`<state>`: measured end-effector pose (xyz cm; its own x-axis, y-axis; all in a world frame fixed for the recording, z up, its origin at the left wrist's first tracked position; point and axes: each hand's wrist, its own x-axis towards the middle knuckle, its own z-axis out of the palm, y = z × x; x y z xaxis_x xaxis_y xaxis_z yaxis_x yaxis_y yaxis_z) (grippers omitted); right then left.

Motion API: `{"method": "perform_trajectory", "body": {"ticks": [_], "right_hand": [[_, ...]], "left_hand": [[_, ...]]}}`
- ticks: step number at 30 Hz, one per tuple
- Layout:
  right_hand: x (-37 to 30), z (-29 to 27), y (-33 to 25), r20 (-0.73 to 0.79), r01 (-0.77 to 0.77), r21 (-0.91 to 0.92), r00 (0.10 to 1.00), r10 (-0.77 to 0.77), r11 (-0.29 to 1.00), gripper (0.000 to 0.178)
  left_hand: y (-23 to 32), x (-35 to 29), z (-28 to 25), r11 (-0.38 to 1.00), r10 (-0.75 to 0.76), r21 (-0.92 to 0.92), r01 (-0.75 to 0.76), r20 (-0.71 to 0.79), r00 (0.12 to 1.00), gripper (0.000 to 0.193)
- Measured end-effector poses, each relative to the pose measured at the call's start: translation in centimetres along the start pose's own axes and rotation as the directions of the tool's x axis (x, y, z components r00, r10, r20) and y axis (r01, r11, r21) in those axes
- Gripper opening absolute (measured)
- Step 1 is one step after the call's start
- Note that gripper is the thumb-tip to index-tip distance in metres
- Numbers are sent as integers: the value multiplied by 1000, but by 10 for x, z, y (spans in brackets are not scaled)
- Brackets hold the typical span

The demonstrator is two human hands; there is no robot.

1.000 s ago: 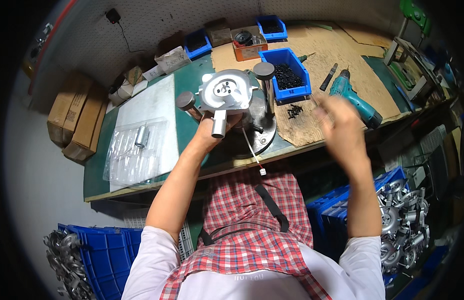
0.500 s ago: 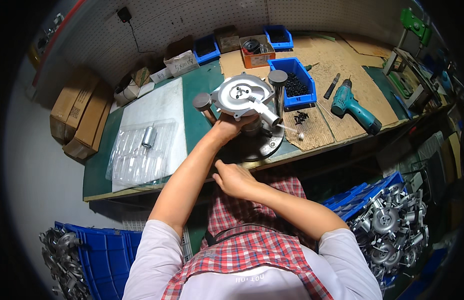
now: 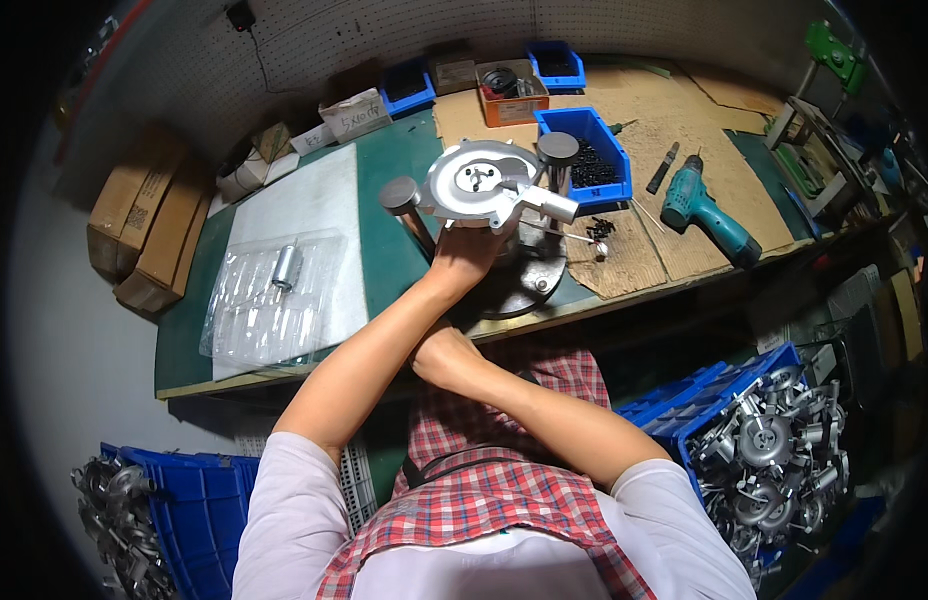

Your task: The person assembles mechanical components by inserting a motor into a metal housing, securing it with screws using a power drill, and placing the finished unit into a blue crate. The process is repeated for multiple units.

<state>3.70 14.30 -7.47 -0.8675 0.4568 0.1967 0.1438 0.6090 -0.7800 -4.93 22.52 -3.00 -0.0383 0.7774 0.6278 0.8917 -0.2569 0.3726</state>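
A round silver metal housing [image 3: 462, 192] with a spout pointing right sits up at the height of the posts of a fixture [image 3: 529, 295] with a dark round base. From the near side my left hand [image 3: 468, 256] grips the housing from below, its fingertips hidden under the disc. A thin rod with a ball end [image 3: 600, 249] sticks out to the right, beneath the spout. Close to the table's front edge, my right hand [image 3: 446, 358] is curled beneath my left forearm. The forearm covers its fingertips, and anything they hold is out of sight.
Right of the fixture are a blue bin of black screws [image 3: 624, 160], loose screws [image 3: 599, 229] and a teal cordless drill [image 3: 699, 205]. A clear plastic tray [image 3: 234, 310] holding a metal cylinder [image 3: 285, 268] lies left. Crates of metal housings [image 3: 764, 440] stand below the bench.
The housing has turned, its spout swinging from lower right to right. My right hand has shifted left, further under my left forearm. The view has moved slightly.
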Motion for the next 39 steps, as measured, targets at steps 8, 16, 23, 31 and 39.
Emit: {"method": "perform_trajectory", "body": {"ticks": [8,16,23,31,39], "right_hand": [[-37,-18,-17,44,-352,479,925,378,804,20],[-60,-48,-25,91,-344,492,934,345,800,16],[-90,-70,-18,68,-378,569,907,416,730,18],[-107,-79,-12,-35,-316,733,867,497,602,19],[-111,-134,35,-662,-314,-487,742,-110,815,47]], "left_hand": [[-9,-10,15,874,241,443,-197,-44,970,26],[-9,-9,15,888,144,438,-144,34,989,25],[-13,-8,15,900,179,405,-161,-7,984,25],[5,1,8,993,-122,9,122,49,991,34],[-6,-5,7,914,38,390,-108,182,983,27]]}}
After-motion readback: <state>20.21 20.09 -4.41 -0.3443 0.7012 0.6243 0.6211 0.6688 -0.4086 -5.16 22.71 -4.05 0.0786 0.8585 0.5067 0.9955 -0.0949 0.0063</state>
